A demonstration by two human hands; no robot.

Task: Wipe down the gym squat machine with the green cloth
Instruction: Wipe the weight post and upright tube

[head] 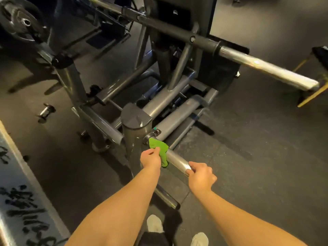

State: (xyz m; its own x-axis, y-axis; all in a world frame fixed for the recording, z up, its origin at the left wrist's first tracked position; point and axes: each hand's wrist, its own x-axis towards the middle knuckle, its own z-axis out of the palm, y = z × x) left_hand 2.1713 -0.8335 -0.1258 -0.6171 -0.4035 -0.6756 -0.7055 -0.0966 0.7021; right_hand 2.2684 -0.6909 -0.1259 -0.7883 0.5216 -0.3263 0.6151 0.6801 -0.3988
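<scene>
The green cloth (159,147) is draped over a short chrome peg (177,159) that juts from the lower upright post of the squat machine (136,134), close to the collar where the peg meets the post. One end of the cloth hangs down below the peg. The left hand (150,158) reaches forward with a nearly straight arm, its fingers (157,150) curled and pinching the cloth against the peg. The right hand (201,176) is just beside it at the peg's free end, knuckles up, its fingers wrapped round the chrome tip. A long chrome bar (266,67) crosses above on the right. A weight plate (19,22) sits at upper left, and a small dumbbell (45,112) lies on the dark floor (248,157).
</scene>
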